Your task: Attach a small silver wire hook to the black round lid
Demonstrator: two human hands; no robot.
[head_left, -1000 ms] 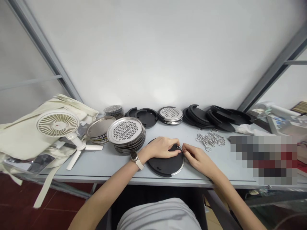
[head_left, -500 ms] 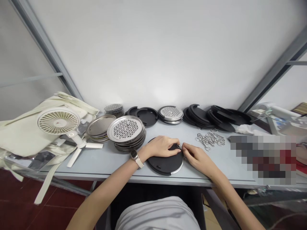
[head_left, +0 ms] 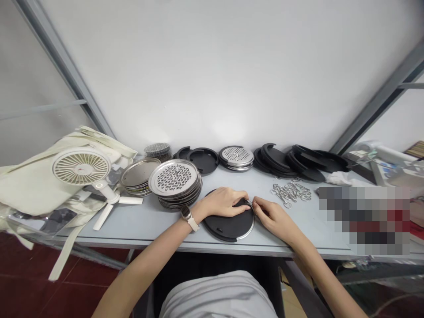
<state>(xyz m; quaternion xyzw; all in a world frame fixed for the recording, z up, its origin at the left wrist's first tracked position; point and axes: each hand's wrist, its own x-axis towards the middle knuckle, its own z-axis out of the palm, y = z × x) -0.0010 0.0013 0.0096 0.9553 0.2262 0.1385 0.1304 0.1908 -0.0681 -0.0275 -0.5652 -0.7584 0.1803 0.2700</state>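
As the left hand (head_left: 221, 202) braces the black disc (head_left: 228, 228), the right hand (head_left: 273, 221) pinches a metal ring (head_left: 248, 202) at its rim. Both grips are narrow.

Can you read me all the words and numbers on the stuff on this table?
There are no words or numbers I can read: the watch face is too small, and the printed package at the far right is too blurred.
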